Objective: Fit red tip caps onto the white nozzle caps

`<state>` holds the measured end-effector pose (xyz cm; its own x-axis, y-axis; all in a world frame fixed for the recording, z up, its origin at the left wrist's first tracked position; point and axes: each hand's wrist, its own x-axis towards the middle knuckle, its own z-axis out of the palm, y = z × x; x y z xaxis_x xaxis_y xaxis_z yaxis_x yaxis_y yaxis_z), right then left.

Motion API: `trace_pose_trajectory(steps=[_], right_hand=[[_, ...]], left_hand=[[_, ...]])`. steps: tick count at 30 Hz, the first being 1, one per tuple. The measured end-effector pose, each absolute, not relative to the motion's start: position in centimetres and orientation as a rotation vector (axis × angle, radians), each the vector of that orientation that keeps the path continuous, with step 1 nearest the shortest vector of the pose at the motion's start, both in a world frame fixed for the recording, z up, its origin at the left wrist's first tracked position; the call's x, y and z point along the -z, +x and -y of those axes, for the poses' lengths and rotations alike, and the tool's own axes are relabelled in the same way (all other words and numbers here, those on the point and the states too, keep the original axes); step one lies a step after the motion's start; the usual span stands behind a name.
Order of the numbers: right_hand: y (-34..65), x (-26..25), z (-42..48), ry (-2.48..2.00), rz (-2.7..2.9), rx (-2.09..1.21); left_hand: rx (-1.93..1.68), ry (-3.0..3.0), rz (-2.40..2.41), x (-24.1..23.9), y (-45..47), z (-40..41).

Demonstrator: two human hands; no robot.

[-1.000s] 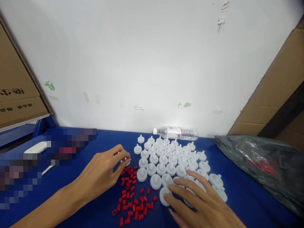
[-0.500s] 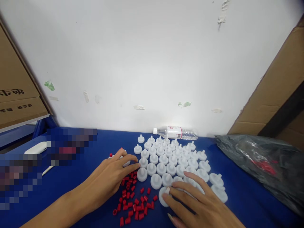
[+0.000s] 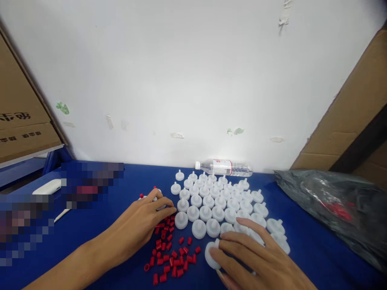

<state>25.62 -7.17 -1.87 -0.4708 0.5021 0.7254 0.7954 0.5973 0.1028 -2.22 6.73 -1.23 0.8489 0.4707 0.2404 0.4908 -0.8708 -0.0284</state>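
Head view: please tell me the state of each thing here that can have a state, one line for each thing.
Left hand: palm down, fingers curled on a white cap with a red tip.
Right hand: fingers on a white cap at the near edge.
White caps: standing in rows, spouts up, no red tips.
Red tips: loose, scattered in a pile.
Water bottle: lying on its side, capped.
Black bag: crumpled; red pieces inside.

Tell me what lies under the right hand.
The right hand rests on white caps; its fingertips grip one at the cluster's near edge. How many caps the palm covers cannot be seen.
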Motion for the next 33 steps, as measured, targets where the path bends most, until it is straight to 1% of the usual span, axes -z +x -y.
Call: trace_pose_trajectory(steps=[17,33], right_hand=[[25.46,1.72,6.92,-1.028,2.170,0.505],[25.48,1.68,7.33,-1.036,2.158,0.499]], left_hand=[[0.315,-2.976,0.816,1.21,-2.31,-6.59],[0.404,-3.071,0.799,0.65,-2.16,-6.43]])
